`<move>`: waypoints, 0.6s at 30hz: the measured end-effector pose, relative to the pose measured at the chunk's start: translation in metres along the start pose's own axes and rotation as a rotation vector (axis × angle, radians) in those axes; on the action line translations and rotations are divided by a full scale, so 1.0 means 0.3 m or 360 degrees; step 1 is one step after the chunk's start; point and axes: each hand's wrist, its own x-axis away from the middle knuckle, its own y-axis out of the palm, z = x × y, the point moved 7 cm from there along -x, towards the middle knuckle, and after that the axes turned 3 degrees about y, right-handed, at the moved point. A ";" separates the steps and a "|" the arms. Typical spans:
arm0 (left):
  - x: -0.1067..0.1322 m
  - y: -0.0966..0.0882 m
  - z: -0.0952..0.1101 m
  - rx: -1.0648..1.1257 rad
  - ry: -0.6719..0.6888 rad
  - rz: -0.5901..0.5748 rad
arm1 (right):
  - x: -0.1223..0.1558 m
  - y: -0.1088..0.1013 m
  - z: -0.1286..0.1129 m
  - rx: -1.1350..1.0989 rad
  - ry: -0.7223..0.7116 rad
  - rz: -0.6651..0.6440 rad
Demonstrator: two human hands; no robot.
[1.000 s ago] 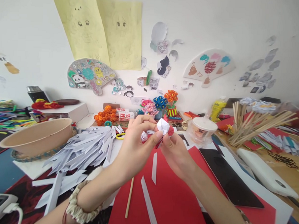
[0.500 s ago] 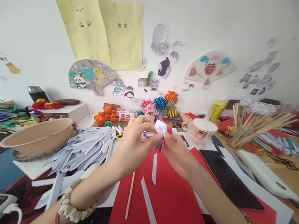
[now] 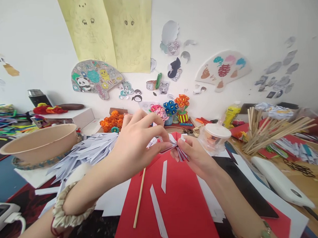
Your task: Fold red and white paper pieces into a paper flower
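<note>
A red and white folded-paper bundle point(image 3: 182, 154), its thin strips fanning out below, is pinched in my right hand point(image 3: 195, 154) between thumb and fingers. My left hand point(image 3: 144, 139) bends over it from the left, thumb and fingertips closed on the bundle's left edge. Under both hands lies a red paper sheet point(image 3: 186, 211). On that sheet rest two folded white strips, a shorter one point(image 3: 164, 177) and a longer one point(image 3: 157, 213), beside a thin wooden stick point(image 3: 139, 199). The far side of the bundle is hidden by my fingers.
Left of my hands lie a heap of white paper strips point(image 3: 86, 152) and a beige bowl point(image 3: 39, 142). Right of them are a lidded plastic tub point(image 3: 215, 135), a black flat slab point(image 3: 242, 189), a white power bank point(image 3: 282, 182) and wooden sticks point(image 3: 261, 134). Paper flowers point(image 3: 170, 109) stand behind.
The bundle has tilted, showing more red and its fanned strips, with less of the white piece visible. My left hand has turned and spread across its left side; my right hand has shifted right.
</note>
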 end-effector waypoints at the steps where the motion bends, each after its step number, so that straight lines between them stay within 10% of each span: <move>1: 0.000 0.008 -0.003 0.0048 -0.0002 -0.0048 | 0.001 -0.003 -0.002 0.0007 -0.0003 0.0008; 18: 0.013 0.015 0.019 -0.0051 0.0150 -0.0131 | 0.010 -0.002 -0.022 0.0080 -0.0074 -0.0102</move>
